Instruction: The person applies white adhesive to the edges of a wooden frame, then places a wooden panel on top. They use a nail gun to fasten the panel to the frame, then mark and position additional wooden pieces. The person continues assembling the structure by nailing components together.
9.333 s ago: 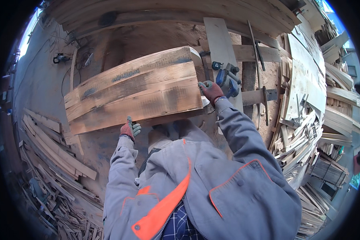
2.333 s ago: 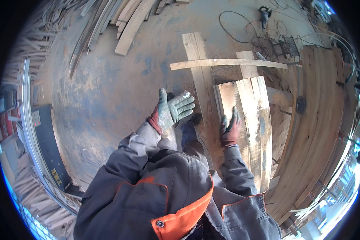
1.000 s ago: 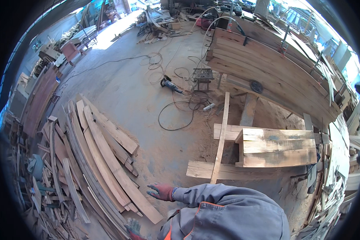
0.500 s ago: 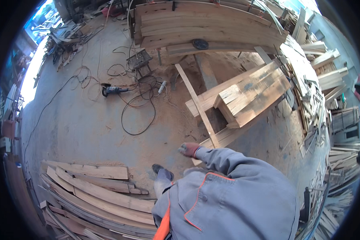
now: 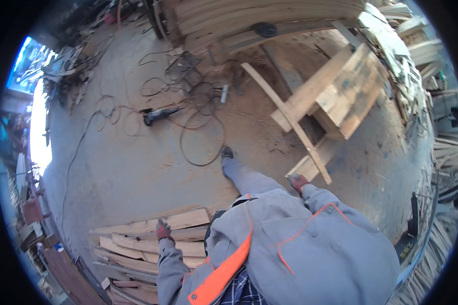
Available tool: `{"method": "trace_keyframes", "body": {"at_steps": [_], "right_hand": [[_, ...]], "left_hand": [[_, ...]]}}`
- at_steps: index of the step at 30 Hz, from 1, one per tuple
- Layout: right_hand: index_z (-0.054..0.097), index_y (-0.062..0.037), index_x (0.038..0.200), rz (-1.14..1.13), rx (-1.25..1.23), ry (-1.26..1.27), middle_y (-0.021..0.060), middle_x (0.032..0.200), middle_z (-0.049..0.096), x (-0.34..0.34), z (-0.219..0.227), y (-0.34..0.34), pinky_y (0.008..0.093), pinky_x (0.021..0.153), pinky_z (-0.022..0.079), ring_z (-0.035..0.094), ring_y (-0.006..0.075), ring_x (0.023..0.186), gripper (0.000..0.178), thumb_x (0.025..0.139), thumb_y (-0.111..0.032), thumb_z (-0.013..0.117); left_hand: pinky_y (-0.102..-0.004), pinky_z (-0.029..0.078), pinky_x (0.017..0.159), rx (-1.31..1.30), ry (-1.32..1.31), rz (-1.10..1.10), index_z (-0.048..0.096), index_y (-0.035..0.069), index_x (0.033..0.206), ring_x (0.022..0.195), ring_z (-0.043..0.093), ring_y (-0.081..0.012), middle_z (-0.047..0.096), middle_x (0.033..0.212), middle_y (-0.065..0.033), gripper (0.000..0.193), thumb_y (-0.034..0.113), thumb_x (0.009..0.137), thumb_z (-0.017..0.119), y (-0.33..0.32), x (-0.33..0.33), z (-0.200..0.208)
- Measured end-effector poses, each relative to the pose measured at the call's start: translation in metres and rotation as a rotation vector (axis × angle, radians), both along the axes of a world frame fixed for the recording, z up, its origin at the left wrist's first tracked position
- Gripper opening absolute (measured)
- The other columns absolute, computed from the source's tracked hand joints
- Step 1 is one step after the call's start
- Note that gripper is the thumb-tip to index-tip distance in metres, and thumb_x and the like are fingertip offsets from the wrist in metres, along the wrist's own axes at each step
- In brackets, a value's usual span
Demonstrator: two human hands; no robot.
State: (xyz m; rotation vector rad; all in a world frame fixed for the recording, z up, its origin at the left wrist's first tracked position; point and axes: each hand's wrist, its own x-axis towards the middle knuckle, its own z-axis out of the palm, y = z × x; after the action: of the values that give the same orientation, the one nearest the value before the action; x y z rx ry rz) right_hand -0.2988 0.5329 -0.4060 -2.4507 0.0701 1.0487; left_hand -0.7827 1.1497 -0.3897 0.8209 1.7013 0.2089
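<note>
My left hand (image 5: 164,231), in a red glove with grey fingers, hangs over the pile of boards (image 5: 191,249) on the floor at lower left. Its fingers look loosely stretched, with nothing in them. My right hand (image 5: 297,183), gloved alike, shows beside the near end of a pale plank (image 5: 306,165). Its fingers appear apart and I see nothing held; whether it touches the plank I cannot tell. A narrow wooden strip (image 5: 285,116) lies slantwise across that plank and a wider board. To its right stands a block of stacked thick timbers (image 5: 351,91).
An angle grinder (image 5: 159,116) lies on the floor among looped cables (image 5: 203,160), near a small metal stool (image 5: 183,68). Large planks (image 5: 269,15) are stacked at the back, with a black disc (image 5: 264,29) on them. Scrap wood (image 5: 394,56) lines the right side.
My body and view have shifted left, and my left hand has come into view over the boards. One foot has stepped forward. My right hand stays low near the plank's end.
</note>
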Motion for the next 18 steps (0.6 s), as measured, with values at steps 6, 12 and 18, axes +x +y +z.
{"method": "trace_keyframes", "body": {"at_steps": [6,12,18], "right_hand": [[0.075,0.0004,0.104,0.2,-0.051,0.031,0.0273,0.104,0.074,0.054,-0.074,0.095,0.0511,0.085,0.051,0.07,0.0465,0.102,0.052,0.097,-0.048,0.059],[0.073,-0.0068,0.111,-0.042,0.439,-0.111,0.0115,0.091,0.075,0.158,-0.066,0.251,0.0412,0.072,0.054,0.069,0.0279,0.077,0.027,0.107,-0.028,0.056],[0.073,-0.0046,0.115,-0.398,0.654,-0.24,0.0062,0.102,0.076,0.247,-0.056,0.328,0.0348,0.075,0.054,0.069,0.021,0.085,0.023,0.104,-0.023,0.063]], "left_hand": [[-0.0323,0.048,0.057,0.167,-0.074,-0.293,0.066,0.013,0.106,0.066,0.059,-0.0132,0.064,0.087,-0.0012,0.034,0.047,0.103,0.067,0.056,0.182,0.009],[-0.0271,0.049,0.064,0.515,-0.028,-0.649,0.07,0.004,0.121,0.072,0.059,-0.0108,0.067,0.085,0.0003,0.039,0.039,0.104,0.069,0.206,0.362,0.074],[-0.0356,0.05,0.104,0.841,-0.28,-0.773,0.061,-0.001,0.142,0.122,0.068,-0.0227,0.071,0.134,-0.0171,0.053,0.034,0.103,0.068,0.391,0.596,0.179]]}}
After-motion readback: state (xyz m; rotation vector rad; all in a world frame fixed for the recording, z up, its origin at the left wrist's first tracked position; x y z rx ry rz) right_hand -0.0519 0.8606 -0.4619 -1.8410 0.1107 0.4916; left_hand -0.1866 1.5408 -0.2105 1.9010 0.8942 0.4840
